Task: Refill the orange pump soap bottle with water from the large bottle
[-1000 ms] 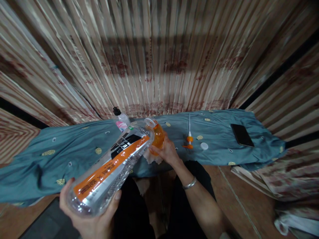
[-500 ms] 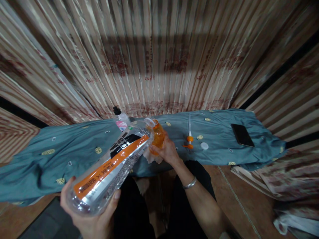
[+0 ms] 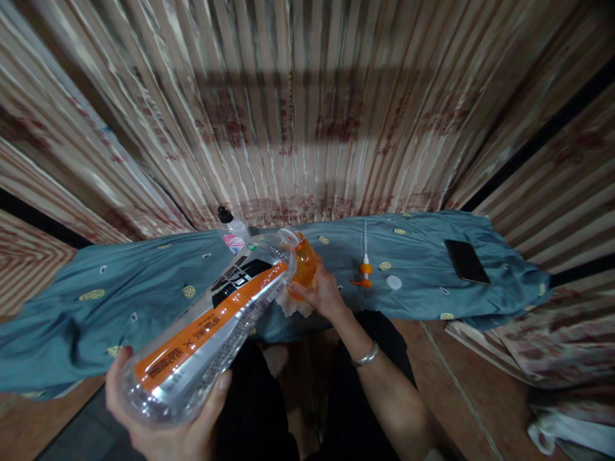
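Note:
My left hand [image 3: 168,426] grips the base of a large clear plastic bottle [image 3: 211,323] with an orange and black label. It is tipped far over, its open mouth meeting the neck of a small orange bottle [image 3: 303,264]. My right hand [image 3: 321,292] is wrapped around that small bottle and a white cloth [image 3: 291,305], at the front edge of the blue-green cloth-covered table [image 3: 144,294]. An orange pump head [image 3: 364,269] with a white tube and a white cap [image 3: 393,282] lie on the cloth right of my right hand.
A small clear bottle with a black cap and pink label [image 3: 232,232] stands behind the big bottle. A black phone [image 3: 466,260] lies at the table's right end. Striped curtains [image 3: 307,115] hang close behind. Folded fabric [image 3: 552,358] lies on the floor at right.
My left hand has dropped slightly lower and to the left with the big bottle's base, tilting the bottle a little more steeply. My right hand and the small bottle have stayed in place.

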